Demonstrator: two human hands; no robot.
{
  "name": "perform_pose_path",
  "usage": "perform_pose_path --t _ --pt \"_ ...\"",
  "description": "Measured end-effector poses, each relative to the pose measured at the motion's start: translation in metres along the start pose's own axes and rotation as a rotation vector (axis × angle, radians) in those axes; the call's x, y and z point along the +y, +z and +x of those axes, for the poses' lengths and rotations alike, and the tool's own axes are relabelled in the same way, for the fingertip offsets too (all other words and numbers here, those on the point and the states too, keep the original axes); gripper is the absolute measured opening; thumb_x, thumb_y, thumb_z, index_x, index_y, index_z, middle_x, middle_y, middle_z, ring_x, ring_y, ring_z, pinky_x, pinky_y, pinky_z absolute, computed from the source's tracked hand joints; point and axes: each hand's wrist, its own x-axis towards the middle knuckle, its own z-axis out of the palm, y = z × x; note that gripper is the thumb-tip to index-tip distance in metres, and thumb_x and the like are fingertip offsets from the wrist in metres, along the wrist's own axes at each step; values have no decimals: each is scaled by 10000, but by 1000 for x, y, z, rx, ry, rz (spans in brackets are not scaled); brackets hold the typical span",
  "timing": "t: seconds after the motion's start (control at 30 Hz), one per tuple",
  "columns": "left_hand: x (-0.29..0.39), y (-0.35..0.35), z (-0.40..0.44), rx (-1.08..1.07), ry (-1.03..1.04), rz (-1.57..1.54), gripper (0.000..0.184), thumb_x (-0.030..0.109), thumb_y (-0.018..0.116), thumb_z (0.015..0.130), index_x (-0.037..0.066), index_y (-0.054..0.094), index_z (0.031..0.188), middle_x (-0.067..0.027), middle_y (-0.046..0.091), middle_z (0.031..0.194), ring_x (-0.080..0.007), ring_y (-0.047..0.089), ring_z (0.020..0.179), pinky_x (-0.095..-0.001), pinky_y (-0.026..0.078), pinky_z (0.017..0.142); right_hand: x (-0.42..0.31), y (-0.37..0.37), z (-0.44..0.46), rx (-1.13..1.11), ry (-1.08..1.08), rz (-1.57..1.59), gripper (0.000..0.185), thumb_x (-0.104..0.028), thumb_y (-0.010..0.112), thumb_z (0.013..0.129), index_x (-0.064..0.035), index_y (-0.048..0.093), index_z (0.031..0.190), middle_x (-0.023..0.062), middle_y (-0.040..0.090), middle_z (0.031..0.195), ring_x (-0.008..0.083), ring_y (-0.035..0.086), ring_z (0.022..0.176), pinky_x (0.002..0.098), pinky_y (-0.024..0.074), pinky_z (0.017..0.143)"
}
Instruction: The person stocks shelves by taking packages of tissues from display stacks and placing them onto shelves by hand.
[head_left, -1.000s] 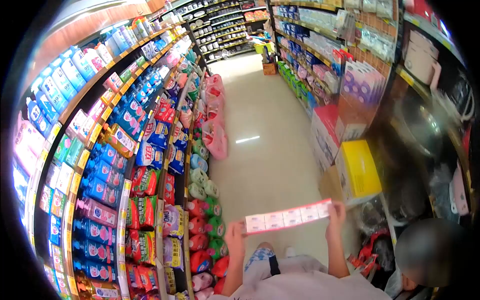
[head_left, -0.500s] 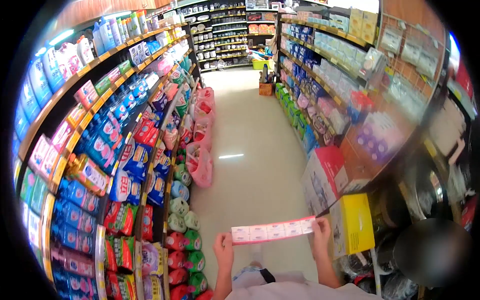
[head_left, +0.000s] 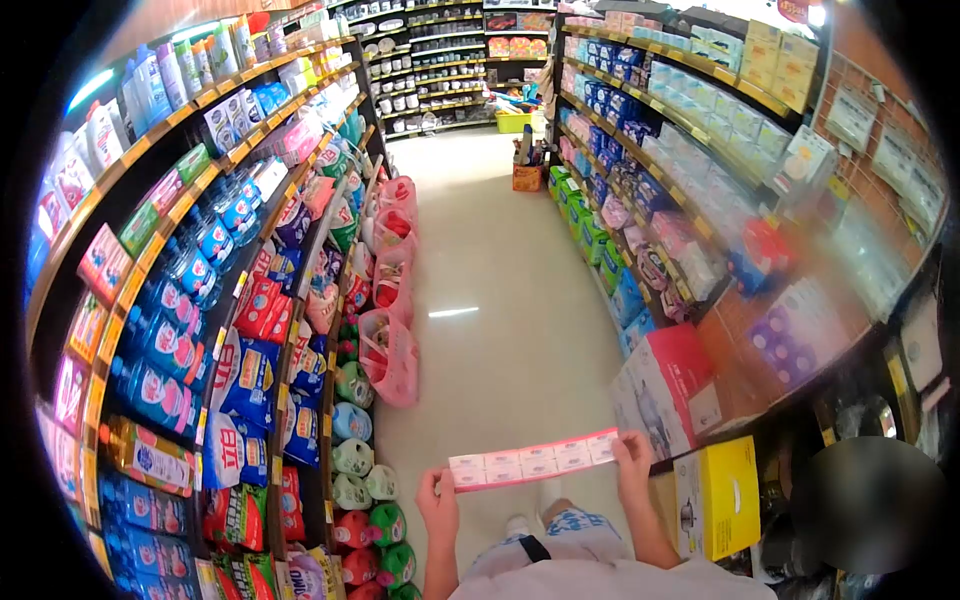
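A long white strip (head_left: 535, 461) with pink edges and rows of small printed labels is stretched between my two hands, low in the middle of the view. My left hand (head_left: 437, 500) pinches its left end. At the right end, slightly higher, my right hand (head_left: 633, 465) grips the strip between thumb and fingers. The strip hangs above the floor, in front of my body.
Shelves of detergent bottles and bags (head_left: 240, 375) line the left side, with pink plastic bags (head_left: 388, 355) at their foot. Packaged goods fill the right shelves (head_left: 690, 120). A red and white box (head_left: 665, 385) and a yellow box (head_left: 733, 498) stand at the right.
The view has shifted forward along the aisle, so the boxes and shelves sit lower in it. The strip stays held at both ends and appears slightly further left.
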Motion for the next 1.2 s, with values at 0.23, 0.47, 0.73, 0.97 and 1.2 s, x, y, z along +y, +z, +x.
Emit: perform_pose_path --t 0.23,0.47,0.73,0.97,1.2 --pt "5 62 103 -4 45 17 212 158 510 906 -36 538 825 -65 567 769 -124 505 748 -273 432 696 15 50 118 -8 3 28 102 -54 621 806 -26 537 857 19 538 850 117 495 856 258 393 799" --pt "63 144 225 13 156 66 239 193 494 916 -29 546 847 -67 560 785 -140 500 760 -286 420 713 22 85 261 -15 -89 83 104 -52 615 810 -20 535 868 23 542 859 121 500 849 262 395 802" --pt "22 190 319 46 110 97 215 173 502 907 -30 551 854 -85 562 781 -151 515 761 -304 426 709 36 133 363 -48 -26 22 112 -77 616 815 -19 540 873 30 549 848 118 504 840 264 402 790" --pt "9 211 436 138 19 65 227 173 476 917 -28 530 829 -86 542 760 -164 506 751 -307 421 718 61 228 464 -127 96 -22 140 -123 639 810 -33 545 863 18 550 841 108 502 828 245 408 741" --pt "41 227 577 195 51 44 240 205 425 947 -14 503 885 -97 513 780 -171 487 756 -311 402 705 12 340 575 -229 -94 -118 180 -149 663 802 -33 545 872 14 539 855 108 503 865 257 412 762"
